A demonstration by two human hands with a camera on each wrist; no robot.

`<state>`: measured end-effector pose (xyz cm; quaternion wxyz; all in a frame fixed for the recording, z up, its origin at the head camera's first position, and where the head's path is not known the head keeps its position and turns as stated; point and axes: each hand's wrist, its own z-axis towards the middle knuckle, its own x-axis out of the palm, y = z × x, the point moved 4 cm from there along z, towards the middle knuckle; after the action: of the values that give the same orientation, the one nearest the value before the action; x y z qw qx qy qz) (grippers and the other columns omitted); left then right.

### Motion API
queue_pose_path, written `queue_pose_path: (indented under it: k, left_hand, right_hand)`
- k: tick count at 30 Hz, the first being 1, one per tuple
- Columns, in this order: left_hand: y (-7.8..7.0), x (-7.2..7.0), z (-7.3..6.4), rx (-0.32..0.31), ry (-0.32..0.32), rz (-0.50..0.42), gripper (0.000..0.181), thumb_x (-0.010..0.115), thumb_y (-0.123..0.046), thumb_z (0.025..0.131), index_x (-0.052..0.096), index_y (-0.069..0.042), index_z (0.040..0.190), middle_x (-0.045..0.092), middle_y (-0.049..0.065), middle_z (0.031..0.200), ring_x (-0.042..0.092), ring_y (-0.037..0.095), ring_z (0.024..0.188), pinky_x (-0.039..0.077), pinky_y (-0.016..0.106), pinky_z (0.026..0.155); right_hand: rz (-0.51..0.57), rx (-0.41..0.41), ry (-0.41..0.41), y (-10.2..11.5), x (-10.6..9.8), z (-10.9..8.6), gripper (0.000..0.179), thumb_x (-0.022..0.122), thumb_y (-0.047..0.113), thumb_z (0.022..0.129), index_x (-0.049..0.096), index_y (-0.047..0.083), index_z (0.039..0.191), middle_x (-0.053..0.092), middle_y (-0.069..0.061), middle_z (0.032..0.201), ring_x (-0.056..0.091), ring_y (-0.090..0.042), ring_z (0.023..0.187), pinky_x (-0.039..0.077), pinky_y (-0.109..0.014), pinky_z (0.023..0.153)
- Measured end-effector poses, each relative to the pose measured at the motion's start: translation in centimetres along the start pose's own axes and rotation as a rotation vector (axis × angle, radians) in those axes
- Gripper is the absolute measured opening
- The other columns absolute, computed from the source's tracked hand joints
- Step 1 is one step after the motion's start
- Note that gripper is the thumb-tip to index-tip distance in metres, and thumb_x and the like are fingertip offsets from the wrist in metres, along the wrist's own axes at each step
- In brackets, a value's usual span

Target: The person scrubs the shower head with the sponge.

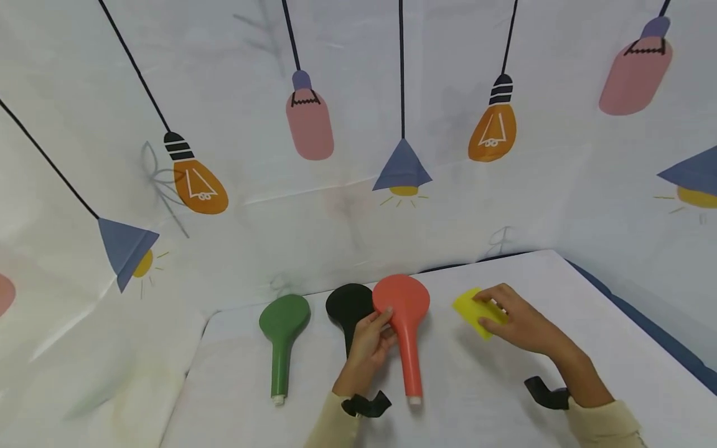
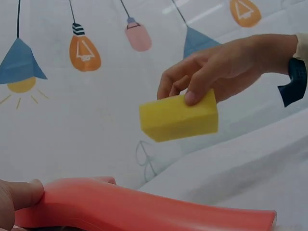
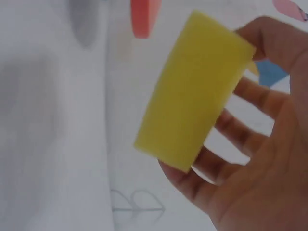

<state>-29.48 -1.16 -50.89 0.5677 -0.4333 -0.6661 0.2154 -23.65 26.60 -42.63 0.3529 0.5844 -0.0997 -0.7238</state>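
Observation:
My left hand grips a red shower head by the edge where its round head meets the neck. Its handle hangs downward in the head view, ending in a small white tip. The left wrist view shows the thumb pressed on the red shower head. A yellow block-shaped sponge is pinched between the thumb and fingers of my right hand. The sponge is apart from the red shower head, off to its right. Part of a black shower head is hidden behind my left hand.
A green shower head lies on the white table to the left of the black one. Behind the table hangs a white sheet printed with lamps and bulbs. Black bands sit at both wrists.

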Motion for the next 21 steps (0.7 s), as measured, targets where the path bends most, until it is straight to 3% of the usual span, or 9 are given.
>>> queue_pose_path:
  k: [3, 9, 15, 21]
  left_hand:
    - [0.3, 0.1, 0.5, 0.003, -0.005, 0.004, 0.043, 0.064, -0.015, 0.098, 0.052, 0.01, 0.13, 0.069, 0.008, 0.096, 0.073, 0.017, 0.084, 0.06, 0.032, 0.076]
    - [0.9, 0.7, 1.8, 0.002, -0.025, -0.015, 0.042, 0.063, -0.012, 0.098, 0.052, 0.012, 0.131, 0.071, 0.01, 0.096, 0.072, 0.02, 0.087, 0.06, 0.033, 0.076]
    - [1.5, 1.6, 3.0, 0.001, -0.048, -0.021, 0.041, 0.061, -0.011, 0.099, 0.05, 0.015, 0.13, 0.07, 0.009, 0.09, 0.071, 0.019, 0.085, 0.058, 0.033, 0.074]
    - [2.6, 2.0, 4.0, -0.007, -0.079, -0.044, 0.033, 0.06, -0.008, 0.099, 0.055, 0.015, 0.123, 0.071, 0.009, 0.084, 0.07, 0.018, 0.08, 0.057, 0.034, 0.072]
  right_hand:
    - [-0.057, 0.081, -0.023, -1.0, 0.2, 0.2, 0.036, 0.073, 0.013, 0.088, 0.059, 0.005, 0.121, 0.053, -0.017, 0.118, 0.054, -0.031, 0.104, 0.053, -0.052, 0.086]
    - [-0.167, 0.177, -0.043, -2.7, 0.6, 0.6, 0.038, 0.072, 0.014, 0.087, 0.059, 0.002, 0.121, 0.052, -0.023, 0.117, 0.051, -0.036, 0.1, 0.051, -0.052, 0.082]
    - [-0.201, 0.281, -0.037, -4.6, 1.1, 0.7, 0.041, 0.069, 0.016, 0.088, 0.056, 0.001, 0.124, 0.049, -0.025, 0.12, 0.049, -0.041, 0.101, 0.052, -0.056, 0.082]
    - [-0.207, 0.302, -0.052, -6.2, 1.9, 0.8, 0.041, 0.068, 0.017, 0.089, 0.056, 0.002, 0.125, 0.049, -0.026, 0.12, 0.049, -0.042, 0.101, 0.053, -0.054, 0.078]
